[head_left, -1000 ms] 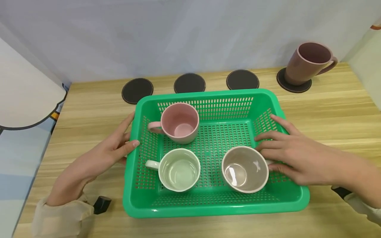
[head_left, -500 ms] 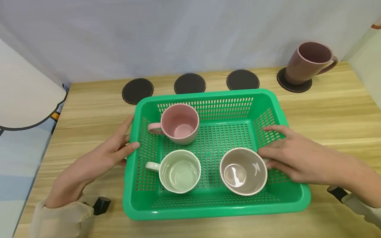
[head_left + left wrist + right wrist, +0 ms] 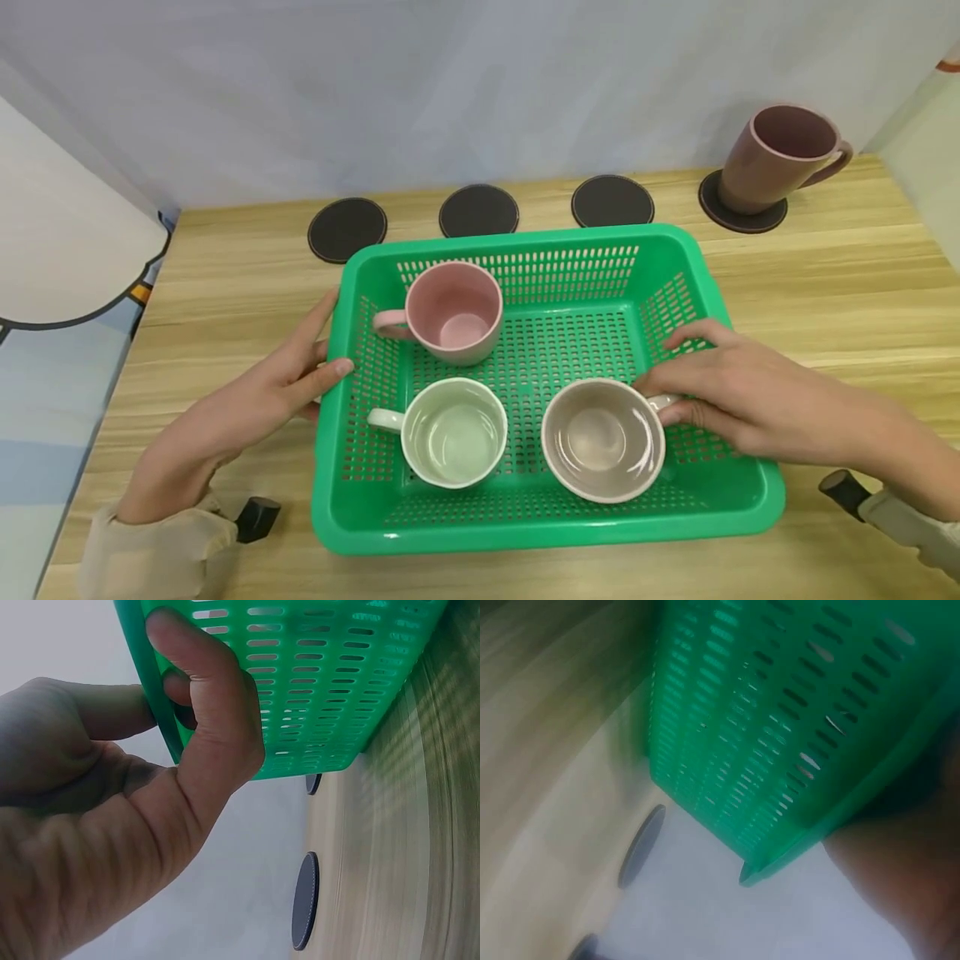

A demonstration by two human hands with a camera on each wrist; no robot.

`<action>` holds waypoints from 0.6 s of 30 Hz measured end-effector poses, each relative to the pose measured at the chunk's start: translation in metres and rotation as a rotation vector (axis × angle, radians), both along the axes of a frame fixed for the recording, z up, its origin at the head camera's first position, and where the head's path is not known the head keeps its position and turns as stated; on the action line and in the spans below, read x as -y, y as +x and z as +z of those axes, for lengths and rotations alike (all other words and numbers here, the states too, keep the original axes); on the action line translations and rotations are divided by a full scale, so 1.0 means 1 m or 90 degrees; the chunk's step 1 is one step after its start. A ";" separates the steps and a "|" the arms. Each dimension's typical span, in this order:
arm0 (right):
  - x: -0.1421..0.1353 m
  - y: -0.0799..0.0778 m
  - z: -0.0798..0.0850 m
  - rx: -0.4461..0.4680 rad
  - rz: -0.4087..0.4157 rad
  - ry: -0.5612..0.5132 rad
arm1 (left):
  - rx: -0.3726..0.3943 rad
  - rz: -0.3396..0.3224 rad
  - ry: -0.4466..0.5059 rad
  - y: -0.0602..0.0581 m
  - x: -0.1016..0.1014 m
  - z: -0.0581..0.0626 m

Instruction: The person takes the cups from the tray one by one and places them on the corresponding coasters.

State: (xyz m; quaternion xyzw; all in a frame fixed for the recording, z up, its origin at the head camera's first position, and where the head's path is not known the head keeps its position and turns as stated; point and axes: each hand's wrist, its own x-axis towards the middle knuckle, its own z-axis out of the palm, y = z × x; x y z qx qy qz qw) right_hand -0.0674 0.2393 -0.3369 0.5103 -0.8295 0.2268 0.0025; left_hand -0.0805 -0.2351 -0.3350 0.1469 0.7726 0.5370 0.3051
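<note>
A green plastic basket [image 3: 547, 537] with slotted walls stands on the wooden table. My left hand [image 3: 288, 379] grips its left rim, thumb over the top and fingers curled below it, as the left wrist view shows. Over the right wall reaches my right hand [image 3: 723, 392], pinching the handle of a grey-beige mug [image 3: 600, 442] in the basket's front right part. That mug leans slightly. To its left sit a pale green mug [image 3: 453, 433] and, behind that, a pink mug [image 3: 453, 312], both with handles pointing left. In the right wrist view the basket wall hides my fingers.
Along the table's back edge lie black round coasters, a left one [image 3: 347, 230], a middle one [image 3: 478, 210] and a right one [image 3: 612, 202]. A tall mauve mug [image 3: 772, 158] stands on another coaster [image 3: 742, 218] at the far right. A pale grey wall [image 3: 480, 92] rises behind.
My right hand has closed its fingers on the grey-beige mug's handle. The mug has shifted a little left and toward me, and tilted. My left hand stays on the rim.
</note>
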 end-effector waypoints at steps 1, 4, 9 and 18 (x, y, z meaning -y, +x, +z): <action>0.001 0.001 0.001 0.001 -0.005 0.003 | 0.000 0.000 -0.001 0.000 0.000 0.000; 0.004 0.003 0.004 0.013 -0.032 0.019 | -0.001 0.001 -0.002 0.001 -0.001 0.000; 0.010 0.007 0.010 0.070 -0.071 0.041 | -0.001 0.002 -0.002 0.000 -0.003 0.000; 0.022 0.008 0.013 0.167 -0.098 0.055 | 0.005 0.010 -0.016 0.000 -0.002 0.001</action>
